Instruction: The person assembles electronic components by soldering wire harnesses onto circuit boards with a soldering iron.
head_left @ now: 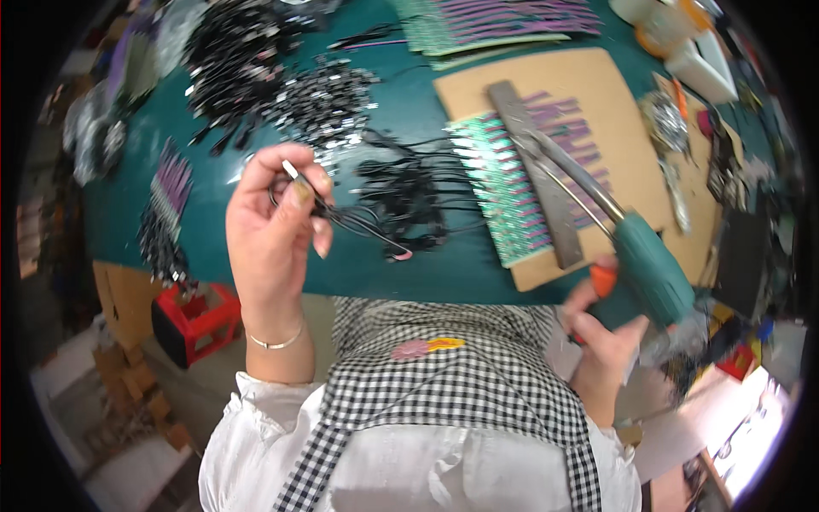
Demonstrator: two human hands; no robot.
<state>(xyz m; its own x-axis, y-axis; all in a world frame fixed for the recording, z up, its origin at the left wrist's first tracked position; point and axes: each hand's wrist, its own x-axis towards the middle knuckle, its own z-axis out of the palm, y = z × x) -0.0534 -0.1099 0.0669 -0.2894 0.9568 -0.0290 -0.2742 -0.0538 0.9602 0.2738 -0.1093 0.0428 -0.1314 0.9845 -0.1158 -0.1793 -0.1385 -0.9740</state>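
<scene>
Raised over the front edge of the table, my left hand (277,200) is closed on a thin black cable (358,220). The cable's silvery white plug end (290,169) sticks up from the fingers, and its loops hang to the right. My right hand (601,328) grips a green soldering gun (653,264) with an orange trigger. The gun's metal tip points up and left, over a dark flat bar (554,213). The bar lies across a panel of green circuit boards (490,192) on a tan board (631,128). Black cables (401,192) run leftward from the panel.
Bundles of black cables (230,64) and a heap of silvery connectors (328,98) lie on the green table (409,77). More purple and green panels (503,21) are stacked at the back. A red and black object (196,322) stands below the table's left side.
</scene>
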